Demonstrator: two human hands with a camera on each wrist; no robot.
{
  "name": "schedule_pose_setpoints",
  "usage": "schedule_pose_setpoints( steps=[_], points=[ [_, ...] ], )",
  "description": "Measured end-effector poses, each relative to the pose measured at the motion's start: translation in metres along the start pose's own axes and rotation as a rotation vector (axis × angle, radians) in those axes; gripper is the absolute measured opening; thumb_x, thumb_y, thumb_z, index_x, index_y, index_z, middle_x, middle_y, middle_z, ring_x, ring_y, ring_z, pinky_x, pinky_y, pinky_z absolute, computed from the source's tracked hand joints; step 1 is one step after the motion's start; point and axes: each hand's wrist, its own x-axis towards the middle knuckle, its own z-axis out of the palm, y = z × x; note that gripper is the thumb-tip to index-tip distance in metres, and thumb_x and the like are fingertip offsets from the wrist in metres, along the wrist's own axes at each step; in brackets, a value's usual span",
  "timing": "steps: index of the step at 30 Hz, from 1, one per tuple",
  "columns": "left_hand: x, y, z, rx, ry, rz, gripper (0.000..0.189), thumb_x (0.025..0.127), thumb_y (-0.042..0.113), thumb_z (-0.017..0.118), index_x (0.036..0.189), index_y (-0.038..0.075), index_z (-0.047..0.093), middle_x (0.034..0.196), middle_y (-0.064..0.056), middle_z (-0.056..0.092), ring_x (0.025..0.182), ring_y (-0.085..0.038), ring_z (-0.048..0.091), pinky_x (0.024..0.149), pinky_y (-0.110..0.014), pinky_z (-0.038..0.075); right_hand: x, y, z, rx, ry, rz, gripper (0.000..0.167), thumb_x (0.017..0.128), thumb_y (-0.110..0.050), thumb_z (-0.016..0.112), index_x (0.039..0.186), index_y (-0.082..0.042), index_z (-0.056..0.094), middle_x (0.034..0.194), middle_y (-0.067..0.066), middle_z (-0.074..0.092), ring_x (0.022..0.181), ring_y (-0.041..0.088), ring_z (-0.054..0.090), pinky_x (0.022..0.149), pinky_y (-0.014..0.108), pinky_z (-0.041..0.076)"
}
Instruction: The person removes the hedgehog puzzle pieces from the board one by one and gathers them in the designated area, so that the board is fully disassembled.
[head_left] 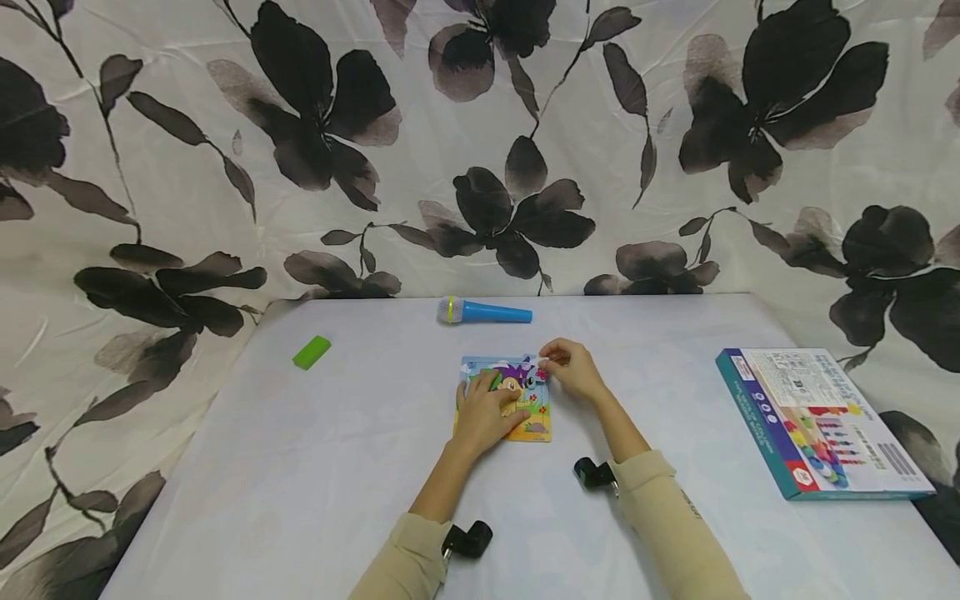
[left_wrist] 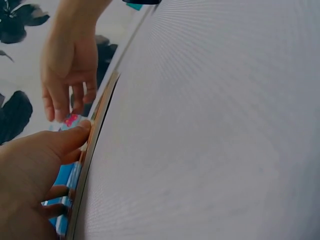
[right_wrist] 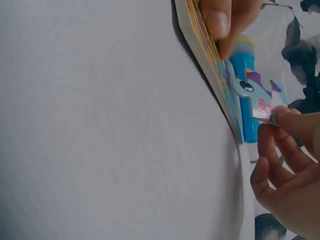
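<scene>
Pinching a printed puzzle piece [right_wrist: 262, 92] between thumb and fingers, the right hand [head_left: 573, 371] hangs by the far right corner of a picture puzzle [head_left: 539, 423]; whether the piece touches the board, I cannot tell. The left hand [head_left: 480, 419] lies over the puzzle's left half, fingers apart, leaving the right edge and part of the near edge showing. The puzzle sits flat near the middle of the white table [head_left: 322, 483], with wide tabletop running out to either side. Beyond it, a blue toy microphone [head_left: 495, 312] lies lengthwise near the table's far edge. A green block [head_left: 311, 352] rests well apart toward the far left corner, and a flat box [head_left: 840, 442] lies along the right edge, well away from the right hand.
</scene>
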Motion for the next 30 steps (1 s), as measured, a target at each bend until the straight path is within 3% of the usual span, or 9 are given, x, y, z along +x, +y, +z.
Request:
schedule_pose_setpoints(
  steps=[6,12,22,30],
  points=[
    [-0.001,0.0,0.001,-0.005,-0.001,-0.004,0.041,0.084,0.047,0.065,0.114,0.019,0.07,0.143,-0.014,0.042,0.135,-0.039,0.03,0.107,-0.064,0.015,-0.003,0.008,-0.023,0.004,0.015,0.001,0.018,0.087,-0.003,0.064,0.101,0.009,0.062,0.093,0.023,0.066,0.08,0.025,0.063,0.068,0.021,0.048],
    [-0.001,0.0,0.002,-0.011,0.008,-0.006,0.04,0.084,0.046,0.065,0.114,0.02,0.07,0.143,-0.014,0.043,0.136,-0.037,0.03,0.108,-0.063,0.014,-0.011,0.015,-0.055,-0.029,0.001,0.053,0.022,0.089,-0.004,0.063,0.103,0.012,0.061,0.094,0.025,0.066,0.082,0.029,0.064,0.063,0.019,0.046],
    [-0.002,0.001,-0.001,-0.007,0.019,0.016,0.04,0.083,0.047,0.066,0.112,0.019,0.07,0.142,-0.015,0.044,0.135,-0.038,0.032,0.107,-0.064,0.017,-0.029,0.038,-0.105,-0.116,0.026,0.146,0.025,0.09,-0.008,0.061,0.107,0.012,0.06,0.087,0.019,0.067,0.073,0.01,0.06,0.059,0.02,0.044],
    [-0.003,0.001,-0.001,-0.009,0.022,0.018,0.04,0.084,0.046,0.065,0.112,0.019,0.07,0.142,-0.015,0.044,0.135,-0.038,0.032,0.107,-0.064,0.017,-0.036,0.05,-0.126,-0.128,0.024,0.239,0.027,0.091,-0.008,0.06,0.109,0.012,0.058,0.083,0.011,0.065,0.069,0.009,0.056,0.056,0.021,0.048]
  ],
)
